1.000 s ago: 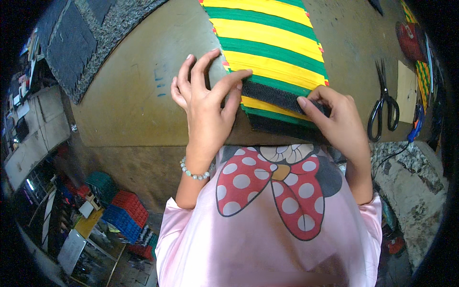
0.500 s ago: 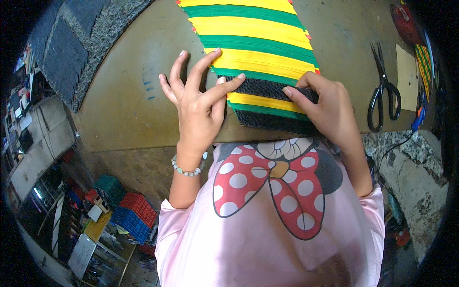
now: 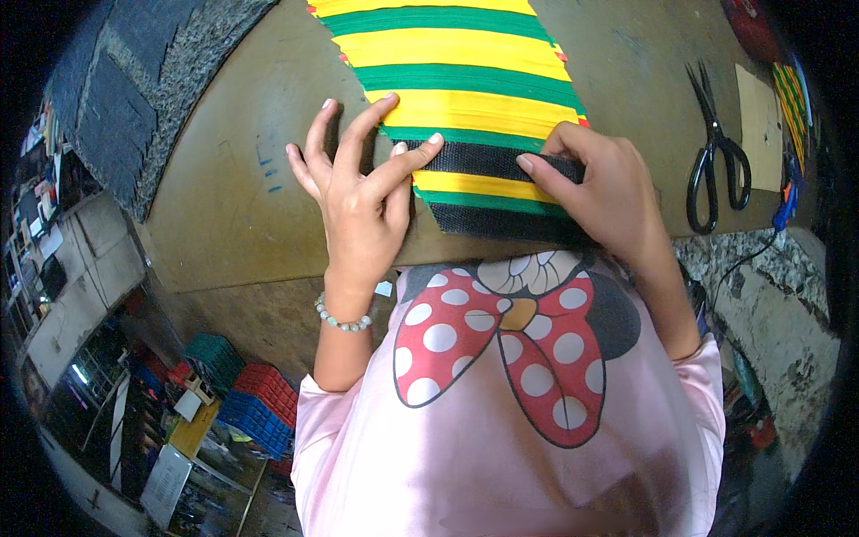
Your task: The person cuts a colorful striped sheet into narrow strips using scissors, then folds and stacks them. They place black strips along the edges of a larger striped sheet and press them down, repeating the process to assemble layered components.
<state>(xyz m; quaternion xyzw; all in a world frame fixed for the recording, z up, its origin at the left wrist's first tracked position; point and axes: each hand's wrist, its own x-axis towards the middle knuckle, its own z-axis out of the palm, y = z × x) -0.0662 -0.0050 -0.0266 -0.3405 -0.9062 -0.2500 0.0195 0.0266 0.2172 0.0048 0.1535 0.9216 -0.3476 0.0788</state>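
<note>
A flat piece of yellow and green striped strips (image 3: 456,76) stretches away from me over the table. Across its near part lies a black woven band (image 3: 474,161), and another black band (image 3: 501,222) edges the end closest to me. My left hand (image 3: 362,201), wearing a beaded bracelet, has its fingers spread at the left edge of the stripes. Its thumb tip rests on the upper black band and its index fingertip touches the yellow above. My right hand (image 3: 608,188) pinches the right end of the upper black band between thumb and fingers.
Black-handled scissors (image 3: 716,161) lie at the right beside a tan card (image 3: 759,130) and a blue tool (image 3: 786,210) with a cord. A rough grey slab (image 3: 143,89) is at the far left. Stacked plastic crates (image 3: 259,407) stand below, left of me.
The striped piece and both hands sit slightly further left in the picture, and the scissors have shifted a little too. My left hand's spread pose and my right hand's pinch look the same.
</note>
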